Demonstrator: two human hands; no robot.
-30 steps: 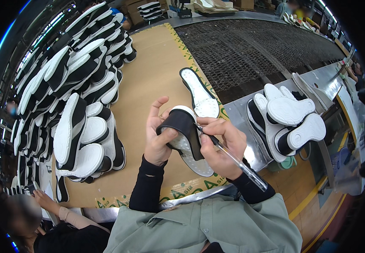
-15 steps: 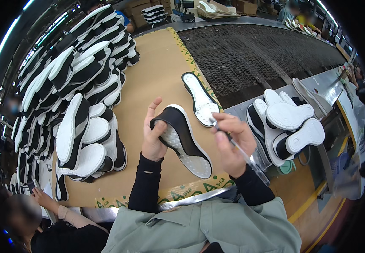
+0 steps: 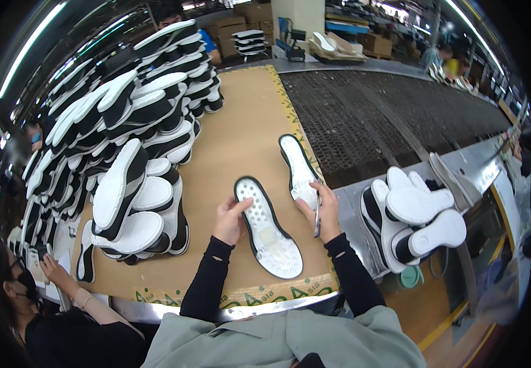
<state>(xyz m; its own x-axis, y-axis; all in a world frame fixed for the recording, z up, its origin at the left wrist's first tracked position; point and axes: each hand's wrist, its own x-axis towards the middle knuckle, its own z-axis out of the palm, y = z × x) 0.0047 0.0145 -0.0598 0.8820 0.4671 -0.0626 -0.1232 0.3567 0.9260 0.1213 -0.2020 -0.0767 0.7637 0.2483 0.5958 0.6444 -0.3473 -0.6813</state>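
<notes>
Toward the near edge of the brown board [image 3: 228, 153], a black-rimmed white sole [image 3: 265, 226] slants, studded inner face up; whether it is lifted off the board I cannot tell. The person's left hand [image 3: 228, 222] pinches its far end, thumb on the studs, fingers at the rim. By the board's right edge is a second sole [image 3: 297, 162]; the right hand [image 3: 325, 211] touches its near end, fingers closed around a slim pen-like tool [image 3: 317, 227]. To handle these well, I would judge, keep the left grip steady at the rim and the tool's tip clear of white faces. On the board's left side rises a tall stack of soles [image 3: 118, 190]; beyond its right edge are a dark mesh belt [image 3: 382, 116] and, nearer, a smaller pile of soles [image 3: 422, 202].
</notes>
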